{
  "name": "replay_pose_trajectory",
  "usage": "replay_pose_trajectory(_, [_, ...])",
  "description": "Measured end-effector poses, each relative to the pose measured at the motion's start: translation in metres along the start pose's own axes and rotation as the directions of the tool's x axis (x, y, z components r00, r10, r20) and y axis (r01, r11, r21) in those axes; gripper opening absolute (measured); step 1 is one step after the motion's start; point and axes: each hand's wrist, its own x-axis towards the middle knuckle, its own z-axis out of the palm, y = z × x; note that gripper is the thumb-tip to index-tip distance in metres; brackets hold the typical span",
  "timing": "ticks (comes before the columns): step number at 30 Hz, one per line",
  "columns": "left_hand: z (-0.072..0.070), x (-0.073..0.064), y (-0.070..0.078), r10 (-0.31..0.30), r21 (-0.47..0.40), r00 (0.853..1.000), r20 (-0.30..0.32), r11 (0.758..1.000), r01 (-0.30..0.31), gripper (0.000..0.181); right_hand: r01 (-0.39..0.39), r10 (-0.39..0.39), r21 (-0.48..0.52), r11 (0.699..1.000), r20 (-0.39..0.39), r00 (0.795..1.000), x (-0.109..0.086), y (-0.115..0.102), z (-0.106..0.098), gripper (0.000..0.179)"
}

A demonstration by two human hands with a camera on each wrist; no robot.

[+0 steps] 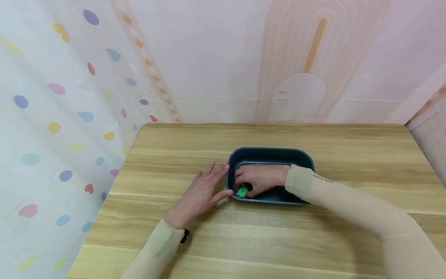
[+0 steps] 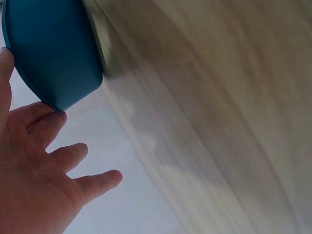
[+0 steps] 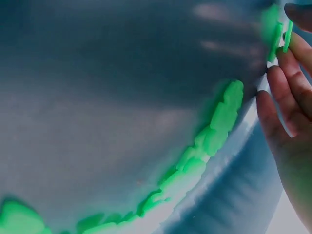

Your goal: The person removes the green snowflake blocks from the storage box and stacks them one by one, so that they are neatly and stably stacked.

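Note:
A dark blue bin (image 1: 271,202) rests on the table. My right hand (image 1: 262,177) reaches inside at its left end. A notched green snowflake-shaped disc (image 1: 242,190) shows beside the right thumb. In the right wrist view, a thin green disc (image 3: 287,36) is pinched between thumb and fingers, and several green discs (image 3: 212,129) lie in a curved row along the bin's inner edge. My left hand (image 1: 200,195) has its fingers spread, with the tips touching the bin's left rim. In the left wrist view, these fingertips (image 2: 58,116) meet the blue wall (image 2: 53,53).
The bin stands near the middle of a wood-grain table (image 1: 244,248). Behind the table hangs a pale patterned cloth (image 1: 216,58), and a dotted one (image 1: 69,116) hangs on the left. A dark strap (image 1: 185,236) shows at the left wrist.

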Motion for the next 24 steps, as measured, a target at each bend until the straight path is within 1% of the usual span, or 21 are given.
replay_pose_trajectory(6, [0.001,0.0,0.0,-0.005,0.02,1.0,0.001,1.0,0.005,0.076,-0.035,0.036,0.041,0.999,-0.023,0.999,-0.004,0.0,-0.006,0.029])
replay_pose_trajectory(9, [0.001,0.001,0.0,0.001,0.031,1.0,0.008,1.0,-0.001,0.076,-0.035,0.039,0.066,0.997,-0.058,0.998,-0.009,0.0,-0.01,0.027])
replay_pose_trajectory(14, [0.001,0.002,0.002,0.002,0.036,1.0,0.018,0.999,-0.003,0.079,-0.024,0.034,0.078,0.997,-0.117,0.993,-0.021,-0.002,-0.02,0.028])
replay_pose_trajectory(24, [0.001,0.0,0.002,-0.007,0.003,1.0,0.017,1.0,0.007,0.08,-0.052,0.075,0.119,0.992,-0.193,0.978,-0.04,-0.013,-0.04,0.034])
